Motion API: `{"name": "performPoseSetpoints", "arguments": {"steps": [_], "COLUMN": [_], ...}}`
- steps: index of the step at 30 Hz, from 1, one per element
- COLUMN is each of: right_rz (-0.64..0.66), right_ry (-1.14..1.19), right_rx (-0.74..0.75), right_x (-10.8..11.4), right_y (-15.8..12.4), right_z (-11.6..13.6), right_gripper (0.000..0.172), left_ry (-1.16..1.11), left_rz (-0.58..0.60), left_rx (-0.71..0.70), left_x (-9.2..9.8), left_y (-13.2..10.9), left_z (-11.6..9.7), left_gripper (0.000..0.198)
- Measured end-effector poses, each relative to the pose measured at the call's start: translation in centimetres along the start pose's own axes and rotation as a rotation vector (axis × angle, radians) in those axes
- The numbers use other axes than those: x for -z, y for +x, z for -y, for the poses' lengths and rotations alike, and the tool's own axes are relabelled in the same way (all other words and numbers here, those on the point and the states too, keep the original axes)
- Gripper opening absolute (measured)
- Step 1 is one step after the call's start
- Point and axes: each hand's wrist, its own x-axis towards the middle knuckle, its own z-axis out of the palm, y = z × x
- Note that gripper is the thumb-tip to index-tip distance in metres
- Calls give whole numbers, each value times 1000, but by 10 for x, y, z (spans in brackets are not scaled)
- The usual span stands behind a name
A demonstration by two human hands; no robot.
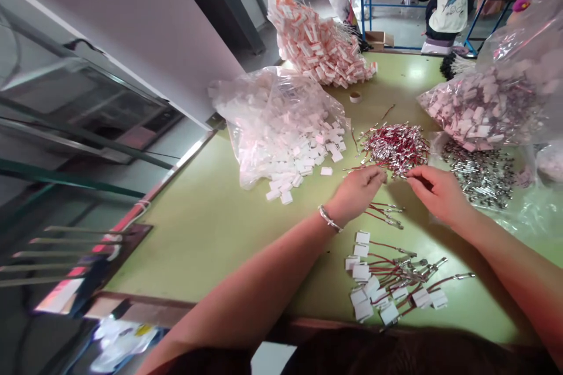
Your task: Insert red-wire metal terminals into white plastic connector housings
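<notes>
My left hand (361,188), with a bracelet (329,219) at its wrist, is closed in a pinch at the near left side of a heap of short red wires (396,145) with metal terminals. What its fingers hold is too small to make out. Opposite it, my right hand (436,192) pinches thumb to forefinger at a metal-ended red wire by the heap's near edge. A few separate red wires (385,211) lie below my left hand. Closer to me is a group of white connector housings (361,272) with red wires attached.
Loose white housings (285,180) spill from a clear bag (264,111) on the left. Orange-and-white parts (316,41) are heaped behind, near a tape roll (355,96). Metal terminal pieces (481,176) and a filled bag (488,105) lie right. A person (451,0) sits beyond the table.
</notes>
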Motion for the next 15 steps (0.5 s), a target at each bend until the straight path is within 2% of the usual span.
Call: {"name": "performPoseSetpoints", "arguments": {"steps": [3,10,12,15], "right_rz": [-32,80,133,295], "right_ry": [47,79,89,125], "right_rx": [1,55,40,-58], "right_x": [-4,-5,-3,1], "right_y": [-1,-2,-3,-3], "right_z": [4,6,6,8], "right_gripper": [15,15,15,15], "left_ry": [50,81,187,496], "left_rz": [37,34,25,78], "left_rx": [-79,-142,-210,-429], "left_x": [-3,-5,-4,-2], "left_y": [-2,-4,-6,-10], "left_z": [-4,-3,1,8], "left_gripper": [22,22,24,27]}}
